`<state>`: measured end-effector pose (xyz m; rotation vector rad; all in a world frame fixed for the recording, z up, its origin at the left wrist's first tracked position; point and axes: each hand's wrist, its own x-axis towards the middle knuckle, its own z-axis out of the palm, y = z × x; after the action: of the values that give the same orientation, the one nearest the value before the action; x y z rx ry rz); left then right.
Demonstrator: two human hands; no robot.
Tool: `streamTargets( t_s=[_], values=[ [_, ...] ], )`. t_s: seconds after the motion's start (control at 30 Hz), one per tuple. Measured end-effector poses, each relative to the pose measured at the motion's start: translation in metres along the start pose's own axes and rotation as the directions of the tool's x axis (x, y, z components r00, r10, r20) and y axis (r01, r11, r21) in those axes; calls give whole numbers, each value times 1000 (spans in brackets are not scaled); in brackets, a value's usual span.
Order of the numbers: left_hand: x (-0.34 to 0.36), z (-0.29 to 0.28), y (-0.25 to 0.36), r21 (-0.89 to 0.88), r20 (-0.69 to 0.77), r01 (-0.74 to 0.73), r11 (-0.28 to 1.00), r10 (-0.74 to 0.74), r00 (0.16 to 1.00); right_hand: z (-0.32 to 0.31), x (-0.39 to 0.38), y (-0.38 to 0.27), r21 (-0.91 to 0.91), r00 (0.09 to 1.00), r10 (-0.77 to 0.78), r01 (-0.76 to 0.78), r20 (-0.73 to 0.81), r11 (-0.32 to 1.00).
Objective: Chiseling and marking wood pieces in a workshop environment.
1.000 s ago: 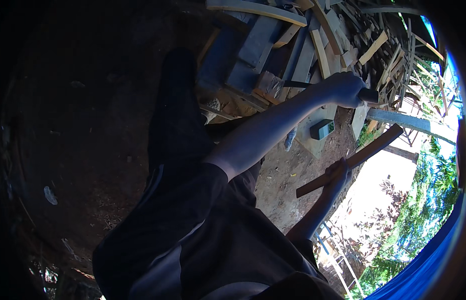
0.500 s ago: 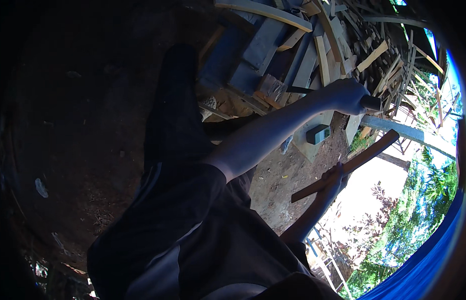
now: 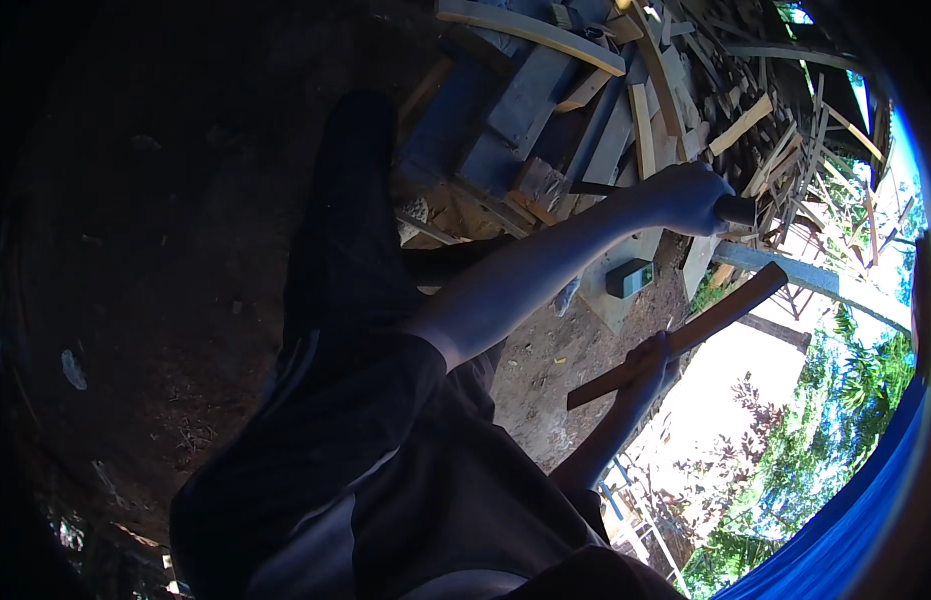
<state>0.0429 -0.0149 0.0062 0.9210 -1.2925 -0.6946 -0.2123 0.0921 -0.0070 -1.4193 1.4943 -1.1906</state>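
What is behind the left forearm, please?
Around the left forearm, stacked boards show above, and brown ground and a dark block below; whatever lies directly behind it is covered.

A: What are you holding toward 5 o'clock of the view's centre?
B: You have a wooden slat (image 3: pixel 721 315), brown, long, narrow and slightly curved. Its axis runs from 8 o'clock to 2 o'clock. Your grip covers part of its mid-length; both ends project free.
A: And the second item?
B: At 1 o'clock from the slat, well apart from it, you hold a dark handle (image 3: pixel 738 210). Its blunt end projects toward 3 o'clock. A narrow dark strip (image 3: pixel 593 187) shows toward 9 o'clock; you cannot confirm the join, which is hidden.
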Motion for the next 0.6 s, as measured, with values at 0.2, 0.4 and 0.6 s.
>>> streamTargets(
  t_s=[0.2,0.4,0.6],
  values=[
    [-1,-5,0,8,-3,-2,1000,2,1000,0,1,-2,-33,1000,-8,9,24,999],
    [-1,-3,-2,20,-26,-22,1000,22,999,5,1,-4,-20,999,-3,4,48,1000],
    [1,-6,-2,2,-8,19,1000,-19,1000,-21,34,-38,-127,969,28,3,246,992]
  ],
)
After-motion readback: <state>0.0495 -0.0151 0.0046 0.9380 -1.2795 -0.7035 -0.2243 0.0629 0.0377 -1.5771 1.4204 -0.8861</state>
